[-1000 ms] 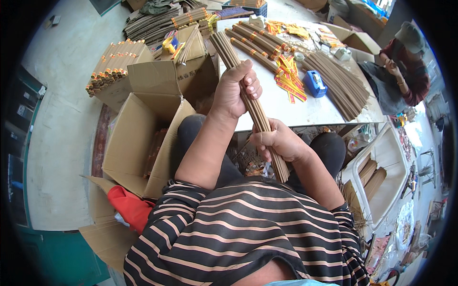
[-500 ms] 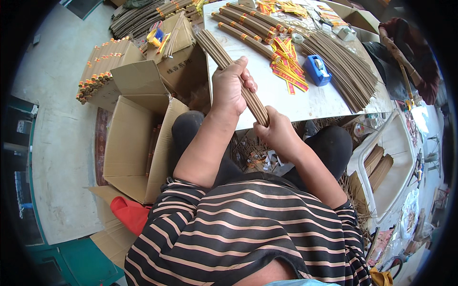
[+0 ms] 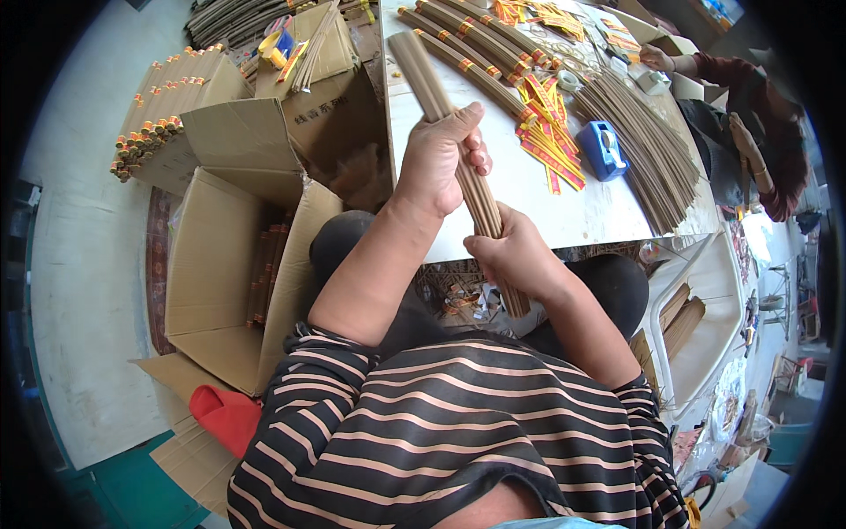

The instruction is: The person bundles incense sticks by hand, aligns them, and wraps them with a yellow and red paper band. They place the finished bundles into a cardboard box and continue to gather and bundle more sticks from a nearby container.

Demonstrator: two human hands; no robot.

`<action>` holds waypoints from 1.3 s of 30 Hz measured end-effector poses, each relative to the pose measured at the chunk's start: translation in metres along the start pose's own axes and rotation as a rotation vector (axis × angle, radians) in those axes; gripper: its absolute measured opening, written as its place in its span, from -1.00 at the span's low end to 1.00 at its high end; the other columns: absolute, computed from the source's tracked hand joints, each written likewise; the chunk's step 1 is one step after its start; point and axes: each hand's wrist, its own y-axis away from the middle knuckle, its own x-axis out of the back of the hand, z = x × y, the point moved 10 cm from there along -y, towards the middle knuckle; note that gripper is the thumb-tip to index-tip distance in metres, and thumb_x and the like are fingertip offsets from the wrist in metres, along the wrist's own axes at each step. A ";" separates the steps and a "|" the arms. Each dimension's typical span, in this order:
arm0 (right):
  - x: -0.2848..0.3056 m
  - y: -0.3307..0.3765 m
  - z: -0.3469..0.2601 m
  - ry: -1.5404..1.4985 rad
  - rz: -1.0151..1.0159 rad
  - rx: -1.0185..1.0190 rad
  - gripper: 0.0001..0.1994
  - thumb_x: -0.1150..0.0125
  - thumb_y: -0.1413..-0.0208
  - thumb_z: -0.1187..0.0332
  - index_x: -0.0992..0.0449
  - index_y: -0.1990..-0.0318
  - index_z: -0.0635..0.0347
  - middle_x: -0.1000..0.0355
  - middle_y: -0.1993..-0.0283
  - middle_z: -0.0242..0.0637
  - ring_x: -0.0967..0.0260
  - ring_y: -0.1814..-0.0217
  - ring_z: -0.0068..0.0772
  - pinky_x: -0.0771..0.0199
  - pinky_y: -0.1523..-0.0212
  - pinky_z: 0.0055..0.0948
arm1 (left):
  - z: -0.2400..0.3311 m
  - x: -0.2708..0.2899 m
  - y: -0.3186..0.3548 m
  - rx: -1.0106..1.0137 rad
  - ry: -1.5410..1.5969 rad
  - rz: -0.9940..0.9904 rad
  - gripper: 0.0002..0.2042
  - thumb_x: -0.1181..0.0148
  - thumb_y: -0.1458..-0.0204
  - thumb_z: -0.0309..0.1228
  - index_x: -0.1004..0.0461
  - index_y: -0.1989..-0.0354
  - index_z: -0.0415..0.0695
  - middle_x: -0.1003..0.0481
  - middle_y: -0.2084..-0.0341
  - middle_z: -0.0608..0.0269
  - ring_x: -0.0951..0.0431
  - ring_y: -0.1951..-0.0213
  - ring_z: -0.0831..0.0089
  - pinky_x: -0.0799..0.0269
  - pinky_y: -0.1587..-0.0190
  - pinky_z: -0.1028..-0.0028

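Observation:
A bundle of brown incense sticks (image 3: 480, 196) slants in front of me, over the table's near edge. My left hand (image 3: 441, 160) is wrapped round its upper half, thumb up along the sticks. Lower down, my right hand (image 3: 518, 251) closes on the same bundle, whose bottom end sticks out below the fingers. The top end is blurred. Beyond my hands, on the white table (image 3: 449, 216), lie banded incense bundles (image 3: 467, 53), a pile of red and yellow paper labels (image 3: 548, 141), a blue tape dispenser (image 3: 603, 150) and many loose incense sticks (image 3: 643, 145).
An open cardboard box (image 3: 216, 264) with banded bundles inside stands at my left. Behind it are a stack of banded bundles (image 3: 172, 101) and another carton (image 3: 330, 115). A white tub (image 3: 709, 326) sits at right. Another person (image 3: 749, 132) works at the far right.
The bundle has slid down through my right hand, so its lower end now shows beneath it. It stands steeper. The other person's hand has come onto the table's far right side.

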 end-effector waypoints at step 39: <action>-0.016 -0.033 0.019 0.015 0.000 -0.191 -0.82 -0.15 0.05 0.49 -0.24 0.38 0.25 -0.25 0.66 -0.38 -0.21 0.77 -0.58 -0.24 0.78 -0.60 | -0.002 0.052 -0.021 0.038 0.164 -0.018 -0.83 -0.12 0.04 -0.49 -0.26 0.58 -0.05 -0.27 0.76 0.41 -0.27 0.74 0.57 -0.22 0.66 0.53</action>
